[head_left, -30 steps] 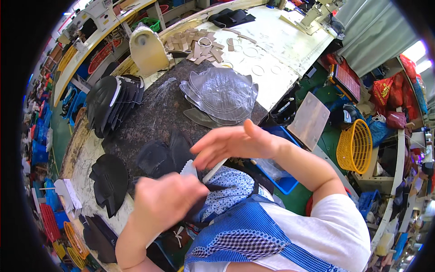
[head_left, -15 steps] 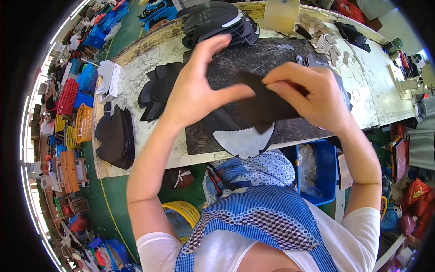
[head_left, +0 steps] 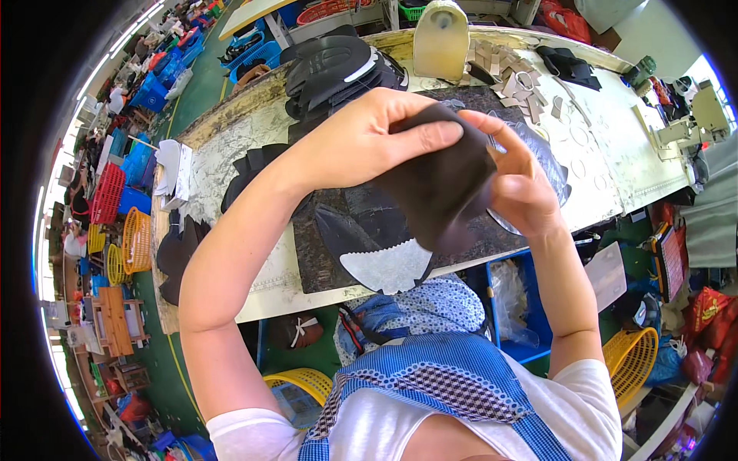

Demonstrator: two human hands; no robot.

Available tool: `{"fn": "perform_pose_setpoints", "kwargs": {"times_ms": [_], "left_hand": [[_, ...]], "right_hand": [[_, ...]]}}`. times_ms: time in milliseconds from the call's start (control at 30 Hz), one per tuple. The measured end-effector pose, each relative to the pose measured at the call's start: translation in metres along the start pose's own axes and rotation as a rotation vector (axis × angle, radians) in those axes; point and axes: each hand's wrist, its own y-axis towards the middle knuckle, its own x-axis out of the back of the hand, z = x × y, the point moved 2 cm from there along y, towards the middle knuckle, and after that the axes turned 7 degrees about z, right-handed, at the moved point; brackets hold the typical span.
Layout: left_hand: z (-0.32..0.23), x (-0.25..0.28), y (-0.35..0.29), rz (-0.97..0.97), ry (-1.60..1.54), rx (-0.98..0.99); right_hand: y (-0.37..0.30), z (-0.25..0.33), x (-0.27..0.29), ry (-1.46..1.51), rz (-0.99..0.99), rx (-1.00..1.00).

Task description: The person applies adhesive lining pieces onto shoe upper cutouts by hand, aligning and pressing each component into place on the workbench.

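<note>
My left hand (head_left: 377, 138) grips a limp, dark brown sheet piece (head_left: 438, 188), its thumb lying over the upper part. At the sheet's right edge is my right hand (head_left: 526, 184), its fingers bent against the edge and partly blurred. Below the sheet, a black shaped piece with a pale grey, zigzag-edged patch (head_left: 388, 265) lies at the table's near edge on a dark worn mat (head_left: 311, 265). Shiny dark pieces (head_left: 553, 165) lie partly hidden behind my right hand.
A stack of black shaped pieces (head_left: 330, 65) stands at the back, beside a yellowed pot (head_left: 442, 46). Small beige scraps (head_left: 519, 84) are scattered back right. More dark pieces (head_left: 181, 250) lie left. Beneath the table's right side is a blue bin (head_left: 526, 349).
My left hand has moved right and taken hold of the dark sheet, which it did not hold before. The sheet has turned and now hangs downward. The view has shifted slightly.
</note>
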Motion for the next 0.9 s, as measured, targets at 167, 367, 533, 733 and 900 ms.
{"fn": "perform_pose_setpoints", "kwargs": {"times_ms": [167,367,533,733,900], "left_hand": [[0.002,0.006,-0.012,-0.264,-0.106,-0.06],[0.032,-0.027,-0.037,-0.487,-0.995,-0.022],[0.086,-0.07,-0.086,-0.811,-1.167,-0.001],[0.077,-0.113,-0.159,-0.884,-0.504,-0.029],[0.08,-0.127,-0.198,-0.695,-0.39,0.31]], "right_hand": [[-0.002,0.039,0.006,-0.316,-0.054,0.307],[-0.015,-0.027,0.052,0.754,-0.075,0.107],[-0.019,-0.05,-0.009,-0.554,-0.502,0.13],[-0.052,-0.043,-0.05,-0.824,-0.346,-0.189],[-0.08,-0.071,-0.046,-0.488,-0.475,-0.5]]}}
